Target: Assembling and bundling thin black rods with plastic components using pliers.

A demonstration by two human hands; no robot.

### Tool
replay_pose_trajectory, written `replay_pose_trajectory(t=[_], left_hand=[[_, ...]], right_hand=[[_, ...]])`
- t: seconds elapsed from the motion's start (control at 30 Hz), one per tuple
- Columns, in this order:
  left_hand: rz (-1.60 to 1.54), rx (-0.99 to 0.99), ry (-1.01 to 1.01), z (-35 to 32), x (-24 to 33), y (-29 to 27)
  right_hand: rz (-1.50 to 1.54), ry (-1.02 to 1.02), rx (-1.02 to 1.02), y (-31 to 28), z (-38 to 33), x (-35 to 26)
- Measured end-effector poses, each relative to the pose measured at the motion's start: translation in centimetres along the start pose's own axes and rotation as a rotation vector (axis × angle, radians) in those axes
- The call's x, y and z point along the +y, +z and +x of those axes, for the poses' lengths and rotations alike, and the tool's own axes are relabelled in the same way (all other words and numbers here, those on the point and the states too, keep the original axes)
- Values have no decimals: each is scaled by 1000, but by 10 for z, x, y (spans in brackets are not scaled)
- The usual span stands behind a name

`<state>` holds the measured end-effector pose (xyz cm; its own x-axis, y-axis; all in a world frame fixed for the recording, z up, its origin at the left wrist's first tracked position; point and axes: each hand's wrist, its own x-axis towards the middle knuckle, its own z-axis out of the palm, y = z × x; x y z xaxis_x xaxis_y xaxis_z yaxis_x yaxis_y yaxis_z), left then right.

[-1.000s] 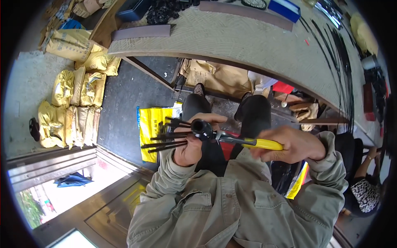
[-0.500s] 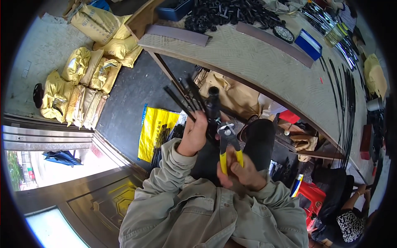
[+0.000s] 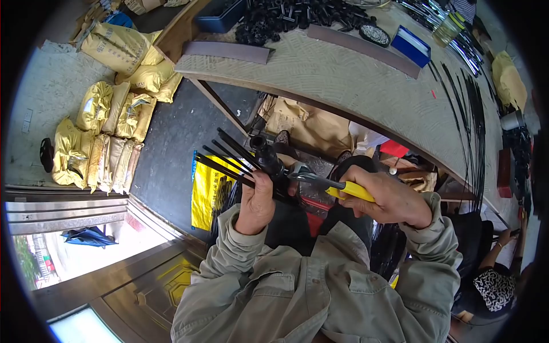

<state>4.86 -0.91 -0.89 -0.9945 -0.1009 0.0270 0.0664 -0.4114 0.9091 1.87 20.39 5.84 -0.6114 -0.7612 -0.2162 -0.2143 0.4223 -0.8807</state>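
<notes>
Black frame [image 3: 273,166] sat between your hands

It seemed light and stiff, its thin rods [image 3: 236,146] likely springy, so the thick tube [image 3: 263,150] probably offered the surest hold. Your left hand [image 3: 256,207] grasped the rods, which fanned toward ten o'clock; the tube lay at its one o'clock. Your right hand [image 3: 382,200] clenched yellow-handled pliers [image 3: 323,182], the frame between nine and ten.

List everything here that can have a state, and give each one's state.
Left hand: closed around black rods
Right hand: closed around pliers
Pliers: held by yellow handles; whether the jaws are shut is unclear
Black rods: bunched, sticking out
Door: open
Small dish: filled with shiny pieces
Yellow-brown sacks: bulging, grouped together
</notes>
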Motion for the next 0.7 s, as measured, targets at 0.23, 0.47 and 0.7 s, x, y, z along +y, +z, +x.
replay_pose_trajectory(t=[0.23, 0.47, 0.7], left_hand=[[172, -153, -24, 5, 10, -6], [106, -53, -49, 24, -6, -1], [67, 159, 21, 39, -43, -7]], right_hand=[[-147, -73, 75, 10, 9, 12], [-234, -193, 321, 8, 23, 41], [-491, 92, 1078, -135, 77, 88]])
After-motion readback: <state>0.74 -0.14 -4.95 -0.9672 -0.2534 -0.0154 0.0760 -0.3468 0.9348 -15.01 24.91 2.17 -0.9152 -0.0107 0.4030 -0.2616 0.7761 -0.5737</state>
